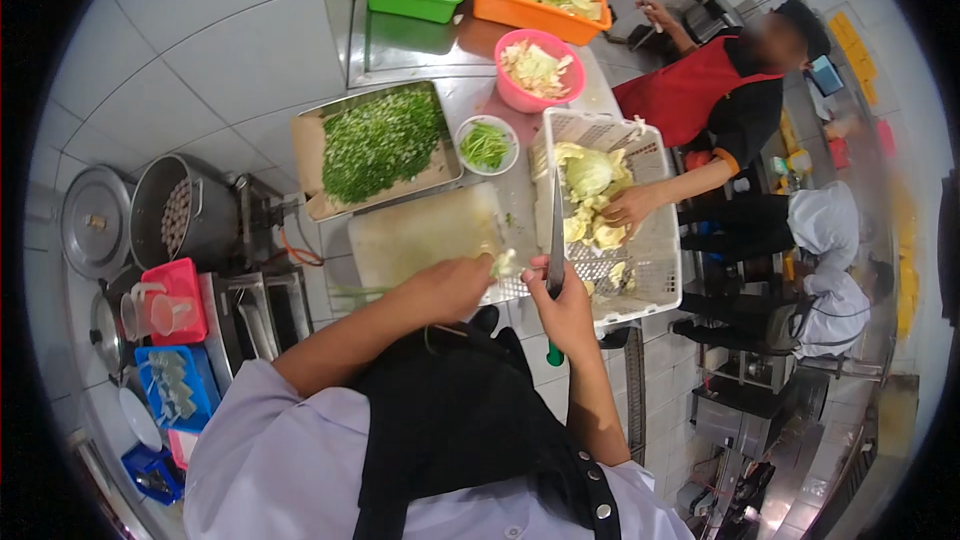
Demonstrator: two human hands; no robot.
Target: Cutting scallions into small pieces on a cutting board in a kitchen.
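My right hand (564, 309) grips a kitchen knife (556, 236), its blade pointing away from me and its green handle end showing below the hand. Beside it, my left hand (457, 286) is closed around a bunch of leafy stalks, probably spring onions (504, 264). Their whitish ends stick out toward the knife hand, and green lengths trail out on the left. Both hands are at the near edge of the table, just in front of a pale cutting board (420, 232). Most of the bunch is hidden by my left hand and forearm.
Behind the board lie a metal tray of chopped greens (382, 139) and a small bowl of cut green stems (487, 147). A co-worker's hand (630, 208) reaches into a white crate (667, 270) of cabbage on the right. A pink bowl (517, 99), orange tub (540, 21) and green tub (405, 4) stand farther back.
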